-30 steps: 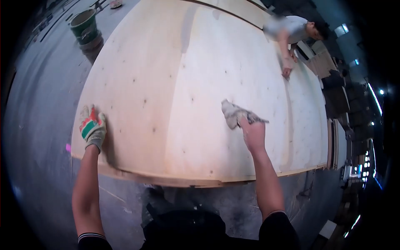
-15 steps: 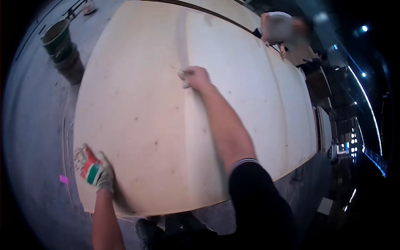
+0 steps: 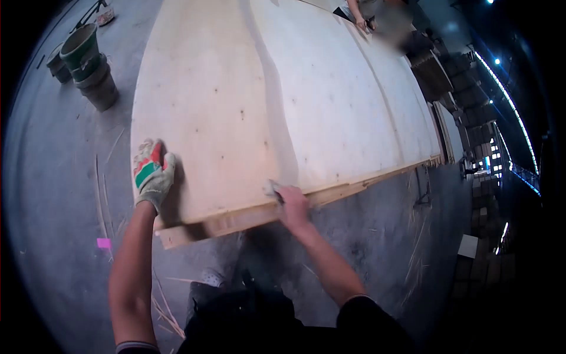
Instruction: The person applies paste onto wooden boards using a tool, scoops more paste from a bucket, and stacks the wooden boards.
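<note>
A large pale plywood sheet with small dark knots lies on a stack in front of me. My left hand, in a pale work glove with red and green patches, rests flat near the sheet's left edge, fingers stretched out. At the near edge, my bare right hand grips a small pale scraper-like tool; its exact kind is blurred. Behind it, a greyish smeared strip runs along the seam between the yellower and whiter parts of the surface.
Stacked buckets stand on the concrete floor at the left. A pink scrap and thin wood strips lie on the floor. Across the sheet, another person's hand is at the far edge. More stacked boards are at the right.
My right hand has drawn the tool along the seam toward me to the near edge, and the greyish strip now reaches farther down. The view has shifted; my left hand still lies flat.
</note>
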The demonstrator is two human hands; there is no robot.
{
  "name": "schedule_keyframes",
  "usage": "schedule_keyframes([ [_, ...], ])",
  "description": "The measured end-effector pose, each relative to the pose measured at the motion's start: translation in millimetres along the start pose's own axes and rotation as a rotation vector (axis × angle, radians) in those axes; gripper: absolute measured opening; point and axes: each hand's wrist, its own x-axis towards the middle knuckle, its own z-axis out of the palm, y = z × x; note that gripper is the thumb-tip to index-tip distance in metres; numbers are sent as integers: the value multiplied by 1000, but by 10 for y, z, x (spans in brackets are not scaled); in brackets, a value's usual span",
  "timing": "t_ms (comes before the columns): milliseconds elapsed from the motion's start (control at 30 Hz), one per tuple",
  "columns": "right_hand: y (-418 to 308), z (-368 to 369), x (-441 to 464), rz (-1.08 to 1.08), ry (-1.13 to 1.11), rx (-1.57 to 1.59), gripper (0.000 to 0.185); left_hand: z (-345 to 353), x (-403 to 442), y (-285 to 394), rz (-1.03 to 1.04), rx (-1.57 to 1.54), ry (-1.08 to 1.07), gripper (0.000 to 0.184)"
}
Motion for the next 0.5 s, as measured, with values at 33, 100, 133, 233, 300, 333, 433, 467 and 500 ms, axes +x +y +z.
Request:
schedule_keyframes([
  [33,-262,107,-56,101,70,-36,35,-94,-101,-44,43,-129,-77,55],
  [100,-639,329,501,313,-42,31,33,-367,127,-414,44,-430,-166,41],
  [133,-754,350,630,517,-169,83,31,-551,23,-542,35,-401,-148,41],
  [233,-963,-3,761,399,-57,440,28,-1007,-493,-1080,-123,-575,90,38],
  [300,-1061,38,839,446,-51,566,26,-1040,-829,-1720,-240,-613,136,38],
  [333,-1140,135,797,471,-76,572,26,-1066,-1033,-2078,-346,-673,154,39],
  [433,-1481,386,941,496,74,768,23,-1217,-1496,-2882,-565,-701,76,40],
  [467,-1643,426,1059,476,93,771,23,-1277,-1543,-3098,-634,-677,36,40],
  [500,-1794,439,1133,578,96,951,22,-1346,-1571,-3262,-654,-751,48,40],
])
